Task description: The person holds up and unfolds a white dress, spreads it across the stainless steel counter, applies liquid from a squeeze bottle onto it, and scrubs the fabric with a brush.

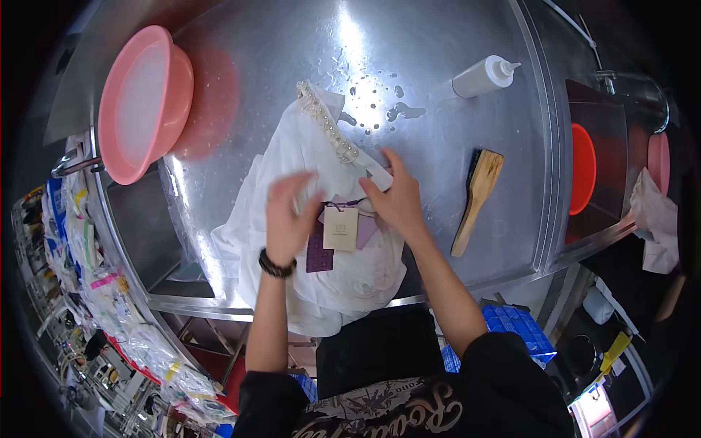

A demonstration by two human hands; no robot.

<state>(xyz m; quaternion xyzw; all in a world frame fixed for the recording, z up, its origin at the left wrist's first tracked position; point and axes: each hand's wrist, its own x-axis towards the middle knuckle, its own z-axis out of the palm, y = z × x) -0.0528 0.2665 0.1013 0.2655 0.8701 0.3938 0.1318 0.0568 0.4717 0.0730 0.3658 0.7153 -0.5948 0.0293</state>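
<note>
A white garment lies crumpled on the metal worktop, with a beaded, pearl-studded band along its upper edge. My right hand has the garment's white edge between thumb and fingers, just beyond the end of the beading. My left hand, somewhat blurred, is over the left part of the cloth with its fingers apart and nothing seen in them. Between the hands a cream paper tag hangs by a dark string, over a purple patterned tag and a lilac piece.
A pink basin of whitish, foamy liquid stands at the left. To the right are a white squeeze bottle and a wooden-handled brush. Water drops spot the metal worktop. A red basin sits in the right-hand sink.
</note>
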